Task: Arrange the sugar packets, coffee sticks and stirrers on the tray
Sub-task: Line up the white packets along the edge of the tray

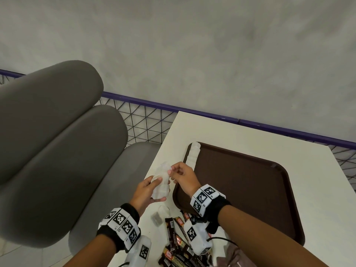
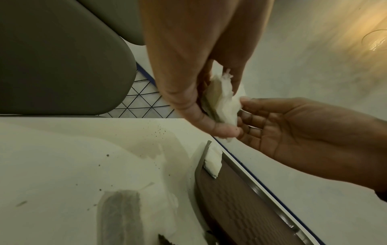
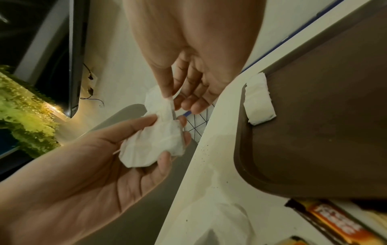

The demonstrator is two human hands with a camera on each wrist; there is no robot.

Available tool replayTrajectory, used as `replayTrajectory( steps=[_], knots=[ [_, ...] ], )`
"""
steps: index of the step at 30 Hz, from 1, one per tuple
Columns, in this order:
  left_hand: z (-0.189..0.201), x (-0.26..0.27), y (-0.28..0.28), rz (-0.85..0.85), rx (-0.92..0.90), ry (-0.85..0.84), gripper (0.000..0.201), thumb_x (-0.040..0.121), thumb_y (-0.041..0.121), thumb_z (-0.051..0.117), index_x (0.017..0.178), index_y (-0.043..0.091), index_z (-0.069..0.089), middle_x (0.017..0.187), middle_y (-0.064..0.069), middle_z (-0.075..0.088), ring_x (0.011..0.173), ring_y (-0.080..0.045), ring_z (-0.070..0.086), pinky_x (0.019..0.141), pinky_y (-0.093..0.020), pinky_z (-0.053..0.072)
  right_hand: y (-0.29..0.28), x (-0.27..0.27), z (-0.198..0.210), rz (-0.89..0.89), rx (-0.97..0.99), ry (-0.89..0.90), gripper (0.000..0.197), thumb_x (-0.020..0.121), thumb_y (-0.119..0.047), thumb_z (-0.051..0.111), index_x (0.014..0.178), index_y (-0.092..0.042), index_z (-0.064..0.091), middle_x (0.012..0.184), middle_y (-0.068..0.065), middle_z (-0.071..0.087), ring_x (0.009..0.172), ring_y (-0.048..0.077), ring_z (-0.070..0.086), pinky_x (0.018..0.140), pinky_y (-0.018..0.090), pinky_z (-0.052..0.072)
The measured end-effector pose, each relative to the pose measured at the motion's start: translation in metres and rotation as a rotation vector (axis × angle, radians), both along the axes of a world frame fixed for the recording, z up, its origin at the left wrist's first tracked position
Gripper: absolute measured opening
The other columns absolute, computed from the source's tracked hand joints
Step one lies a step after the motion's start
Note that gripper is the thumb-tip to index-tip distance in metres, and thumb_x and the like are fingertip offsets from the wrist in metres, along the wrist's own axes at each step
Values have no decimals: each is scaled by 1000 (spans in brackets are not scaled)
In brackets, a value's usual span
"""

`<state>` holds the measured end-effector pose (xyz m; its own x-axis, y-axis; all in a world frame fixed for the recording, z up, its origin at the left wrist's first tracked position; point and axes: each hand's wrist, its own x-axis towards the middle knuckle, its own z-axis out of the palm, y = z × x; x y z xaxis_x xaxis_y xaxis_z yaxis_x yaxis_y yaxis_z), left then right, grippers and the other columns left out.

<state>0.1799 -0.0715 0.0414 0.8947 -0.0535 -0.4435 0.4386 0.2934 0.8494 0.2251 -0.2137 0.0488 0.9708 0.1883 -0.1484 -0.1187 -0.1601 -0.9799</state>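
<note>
One white worktop [image 1: 240, 132] carries one brown tray [image 1: 250, 189], a row of sugar packets [image 1: 193, 154] on its left edge. My left hand [image 1: 146, 193] cups a white packet bunch [image 1: 160, 182]; my right hand [image 1: 182, 176] pinches one. Coffee sticks [image 1: 179, 245] lie nearest me, uncountable.

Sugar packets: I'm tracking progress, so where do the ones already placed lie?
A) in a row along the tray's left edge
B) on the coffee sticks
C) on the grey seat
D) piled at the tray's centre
A: the white sugar packets line the brown tray along its left rim; its middle is bare.
</note>
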Motion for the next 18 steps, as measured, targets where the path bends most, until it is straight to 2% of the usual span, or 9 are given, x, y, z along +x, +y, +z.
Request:
replayTrajectory(
  steps=[2, 5, 6, 10, 14, 18],
  knots=[
    [-1, 1, -1, 4, 1, 5, 31, 92, 19, 55, 117, 1, 58, 112, -22, 65, 92, -31, 65, 58, -32, 56, 0, -2, 0, -23, 39, 7, 18, 87, -6, 60, 81, -19, 48, 72, 0, 54, 63, 10, 52, 61, 18, 47],
    [-3, 3, -3, 2, -3, 6, 31, 92, 18, 55, 117, 0, 57, 113, -24, 64, 93, -31, 64, 57, -32, 56, -2, -4, -3, -28, 61, -28, 31, 83, -1, 61, 92, -24, 41, 80, 3, 55, 69, 17, 55, 77, 36, 51],
    [-5, 3, -3, 0, -7, 8, 31, 92, 18, 55, 117, 0, 57, 113, -24, 63, 93, -31, 64, 58, -32, 56, -3, -5, -3, -12, 53, -46, 34, 83, 1, 59, 92, -26, 42, 81, 3, 55, 70, 19, 55, 78, 38, 52],
    [-9, 4, -3, -7, -24, 10, 30, 91, 18, 56, 117, 3, 58, 114, -23, 64, 96, -33, 64, 59, -34, 55, -5, -6, -2, 37, -2, -103, 33, 83, 4, 57, 97, -26, 55, 77, -2, 53, 68, 11, 53, 74, 26, 51],
    [-11, 7, -4, -1, -30, 10, 24, 92, 17, 56, 112, 4, 61, 110, -20, 64, 98, -32, 63, 64, -37, 56, -8, -2, -4, -12, 34, -99, 29, 83, 7, 57, 106, -11, 60, 75, -6, 49, 66, 7, 49, 69, 16, 48],
    [-13, 10, -7, -20, -41, 22, 23, 92, 17, 55, 111, 6, 62, 114, -21, 64, 108, -38, 60, 67, -38, 55, -9, -1, -9, 20, 2, -74, 31, 83, 6, 58, 107, -13, 60, 79, -5, 55, 72, 9, 52, 75, 22, 50]
  ],
)
